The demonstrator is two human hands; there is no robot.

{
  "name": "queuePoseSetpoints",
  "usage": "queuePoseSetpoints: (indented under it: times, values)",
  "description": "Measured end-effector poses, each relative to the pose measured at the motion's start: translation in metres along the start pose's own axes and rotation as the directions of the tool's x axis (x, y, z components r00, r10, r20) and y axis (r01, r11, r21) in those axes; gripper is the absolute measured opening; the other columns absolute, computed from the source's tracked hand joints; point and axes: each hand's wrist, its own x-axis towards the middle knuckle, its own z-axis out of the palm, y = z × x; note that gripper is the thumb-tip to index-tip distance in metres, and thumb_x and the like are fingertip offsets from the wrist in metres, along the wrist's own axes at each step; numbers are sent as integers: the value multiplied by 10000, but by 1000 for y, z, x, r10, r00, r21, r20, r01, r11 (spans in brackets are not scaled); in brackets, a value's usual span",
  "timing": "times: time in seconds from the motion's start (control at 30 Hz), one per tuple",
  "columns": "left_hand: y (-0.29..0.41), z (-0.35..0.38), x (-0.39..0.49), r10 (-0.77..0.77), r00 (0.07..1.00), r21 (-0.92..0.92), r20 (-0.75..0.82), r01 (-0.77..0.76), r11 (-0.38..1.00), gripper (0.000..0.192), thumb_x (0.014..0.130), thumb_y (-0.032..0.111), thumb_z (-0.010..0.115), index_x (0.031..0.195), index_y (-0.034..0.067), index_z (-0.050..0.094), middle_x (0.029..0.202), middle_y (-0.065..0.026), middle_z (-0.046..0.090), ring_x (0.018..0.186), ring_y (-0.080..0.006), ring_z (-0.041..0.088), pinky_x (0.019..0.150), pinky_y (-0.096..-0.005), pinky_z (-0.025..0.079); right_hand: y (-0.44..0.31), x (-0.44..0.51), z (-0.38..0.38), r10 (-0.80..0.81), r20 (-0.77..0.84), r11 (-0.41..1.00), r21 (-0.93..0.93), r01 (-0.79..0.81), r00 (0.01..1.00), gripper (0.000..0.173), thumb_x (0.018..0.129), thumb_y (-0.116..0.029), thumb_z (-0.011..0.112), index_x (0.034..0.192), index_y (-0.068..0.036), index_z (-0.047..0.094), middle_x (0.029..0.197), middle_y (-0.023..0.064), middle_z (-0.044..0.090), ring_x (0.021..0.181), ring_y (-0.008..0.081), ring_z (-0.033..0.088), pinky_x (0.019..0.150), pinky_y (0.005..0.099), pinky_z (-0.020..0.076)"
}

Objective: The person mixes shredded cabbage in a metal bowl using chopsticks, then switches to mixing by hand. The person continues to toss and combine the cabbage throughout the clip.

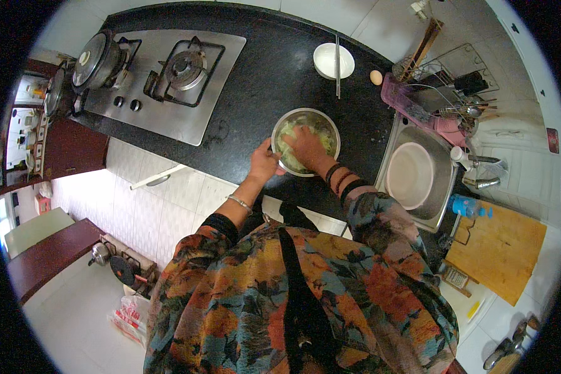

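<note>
A stainless steel mixing bowl stands on the black countertop, holding pale green shredded vegetable. My left hand grips the bowl's left rim. Inside the bowl is my right hand, its fingers pressed into the shreds; its fingertips are partly hidden, so whether they close on any shreds is unclear. Behind the bowl, a white bowl has a pair of chopsticks lying across it. A brown egg rests to the right of that white bowl.
At the left is a gas stove with a lidded pot. On the right, a steel sink holds a pale basin. A purple dish rack stands behind it. A wooden cutting board and blue bottle lie nearer.
</note>
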Motion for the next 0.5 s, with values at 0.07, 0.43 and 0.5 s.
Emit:
queuePoseSetpoints:
  times: [0.07,0.43,0.5]
  values:
    - [-1,1,0,3,1000,-27,-16,-3,1000,489,833,-74,503,1306,33,443,880,-162,655,607,-239,666,459,-326,566,4,3,3,-15,-21,1000,20,15,1000,290,799,-133,579,1087,-159,554,1152,164,469,1053,357,492,773,441,512]
    - [-19,-1,12,15,998,-95,55,-10,995,522,845,-80,495,1343,41,402,918,-176,652,649,-238,673,489,-322,588,20,-12,-43,-35,-184,960,266,84,982,355,779,-157,610,1132,-130,606,1186,158,517,1065,362,513,951,446,428]
    - [-18,-2,14,7,998,-111,63,1,994,525,847,-78,498,1348,44,399,930,-179,650,654,-241,674,488,-326,589,33,1,-39,52,-254,940,340,39,966,291,775,-191,624,1053,-105,632,1129,148,559,1032,341,537,917,435,439]
